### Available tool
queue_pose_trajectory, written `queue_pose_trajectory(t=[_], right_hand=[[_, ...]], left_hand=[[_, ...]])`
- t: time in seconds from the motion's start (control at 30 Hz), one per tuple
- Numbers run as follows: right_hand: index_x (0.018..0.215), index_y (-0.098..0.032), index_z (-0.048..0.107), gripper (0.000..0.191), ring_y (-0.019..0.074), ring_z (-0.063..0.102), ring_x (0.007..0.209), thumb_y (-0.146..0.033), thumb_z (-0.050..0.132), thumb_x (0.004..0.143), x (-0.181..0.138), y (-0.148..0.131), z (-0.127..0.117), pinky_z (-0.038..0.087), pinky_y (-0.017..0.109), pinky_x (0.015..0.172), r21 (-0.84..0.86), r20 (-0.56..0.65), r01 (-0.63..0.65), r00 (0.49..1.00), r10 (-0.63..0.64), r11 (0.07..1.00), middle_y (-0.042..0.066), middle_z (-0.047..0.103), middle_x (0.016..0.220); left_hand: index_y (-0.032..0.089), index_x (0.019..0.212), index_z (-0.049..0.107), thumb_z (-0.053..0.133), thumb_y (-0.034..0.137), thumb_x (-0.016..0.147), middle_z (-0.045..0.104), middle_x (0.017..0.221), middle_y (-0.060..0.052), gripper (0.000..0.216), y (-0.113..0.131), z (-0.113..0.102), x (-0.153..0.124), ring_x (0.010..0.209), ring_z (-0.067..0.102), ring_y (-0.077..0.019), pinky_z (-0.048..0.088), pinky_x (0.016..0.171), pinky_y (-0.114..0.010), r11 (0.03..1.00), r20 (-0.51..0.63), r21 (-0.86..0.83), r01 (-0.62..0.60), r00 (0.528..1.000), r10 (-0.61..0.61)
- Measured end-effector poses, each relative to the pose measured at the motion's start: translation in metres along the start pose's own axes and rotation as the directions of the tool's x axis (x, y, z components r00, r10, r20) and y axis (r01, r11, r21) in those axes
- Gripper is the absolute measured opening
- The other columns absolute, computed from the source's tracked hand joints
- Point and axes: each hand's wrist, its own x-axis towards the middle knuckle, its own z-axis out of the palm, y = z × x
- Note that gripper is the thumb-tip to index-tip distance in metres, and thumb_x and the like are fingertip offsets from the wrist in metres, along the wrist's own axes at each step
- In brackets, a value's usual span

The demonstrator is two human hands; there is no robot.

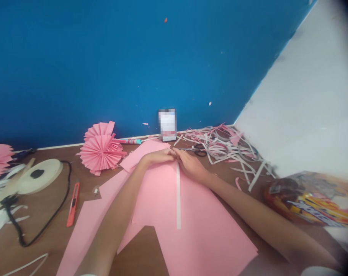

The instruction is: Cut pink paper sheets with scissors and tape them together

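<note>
Both hands meet at the far end of a pink paper sheet [196, 226] lying on the brown table [41, 214]. My left hand [158, 156] rests on the sheet's far edge with its fingers pressed together in a pinch. My right hand [191, 165] pinches the same spot, at the top of a narrow white strip [178, 195] that runs down the sheet toward me. What the fingertips grip looks like the top end of that strip. More pink sheets [87, 226] lie under and to the left of my left forearm.
Pink pleated paper fans [100, 151] stand at the left by the blue wall [105, 57]. An orange box cutter [73, 203], a tape roll [40, 174] and a black cord [47, 226] lie left. Scissors [198, 150] and paper offcuts [228, 147] lie right. A colourful packet [311, 203] sits far right.
</note>
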Motion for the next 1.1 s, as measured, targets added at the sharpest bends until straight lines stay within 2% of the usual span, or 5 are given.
queue_pose_trajectory(t=[0.27,0.57,0.7,0.9,1.1], right_hand=[[0.141,-0.021,0.030,0.054,0.0220,0.055,0.109,-0.010,0.033,0.088,-0.0022,-0.0025,-0.0012,0.048,0.036,0.086,-0.056,-0.017,0.061,0.998,-0.062,0.997,0.012,0.055,0.125],[0.133,-0.020,0.038,0.043,0.0227,0.057,0.101,-0.014,0.032,0.091,-0.0012,-0.0036,-0.0030,0.048,0.035,0.082,-0.030,-0.090,0.041,0.995,-0.044,0.999,0.012,0.059,0.114],[0.134,-0.022,0.037,0.042,0.0225,0.057,0.103,-0.017,0.032,0.093,-0.0004,-0.0058,-0.0044,0.048,0.036,0.084,-0.017,-0.063,0.020,0.998,-0.021,1.000,0.010,0.059,0.116],[0.141,-0.022,0.028,0.051,0.0231,0.054,0.112,-0.013,0.031,0.091,0.0000,-0.0008,0.0007,0.047,0.039,0.089,0.008,-0.005,-0.011,1.000,0.011,1.000,0.012,0.052,0.129],[0.142,-0.020,0.027,0.061,0.0241,0.053,0.111,-0.006,0.035,0.083,-0.0015,0.0025,0.0010,0.047,0.040,0.089,-0.003,0.023,0.036,0.999,-0.036,0.999,0.013,0.054,0.124]], left_hand=[[0.014,0.091,0.067,0.047,0.016,0.073,0.065,0.090,-0.003,0.027,-0.0018,0.0015,0.0020,0.088,0.055,-0.0171,0.041,0.086,-0.031,0.999,-0.014,-0.032,0.021,1.000,-0.022],[0.014,0.077,0.060,0.049,0.019,0.071,0.059,0.081,0.000,0.014,0.0003,0.0015,-0.0012,0.077,0.052,-0.0138,0.040,0.080,-0.028,0.991,-0.031,-0.127,0.046,0.998,-0.050],[0.013,0.080,0.062,0.051,0.020,0.072,0.061,0.085,-0.002,0.016,-0.0011,0.0012,-0.0007,0.081,0.053,-0.0153,0.040,0.082,-0.029,0.995,-0.036,-0.102,0.016,0.999,-0.019],[0.013,0.082,0.065,0.047,0.018,0.071,0.064,0.087,-0.004,0.021,-0.0018,0.0003,0.0004,0.086,0.055,-0.0179,0.040,0.084,-0.031,1.000,-0.030,-0.021,0.007,1.000,-0.008],[0.013,0.082,0.064,0.047,0.019,0.071,0.062,0.083,-0.003,0.020,-0.0016,0.0017,-0.0008,0.079,0.054,-0.0164,0.041,0.078,-0.030,0.998,-0.059,-0.057,0.023,0.998,-0.026]])
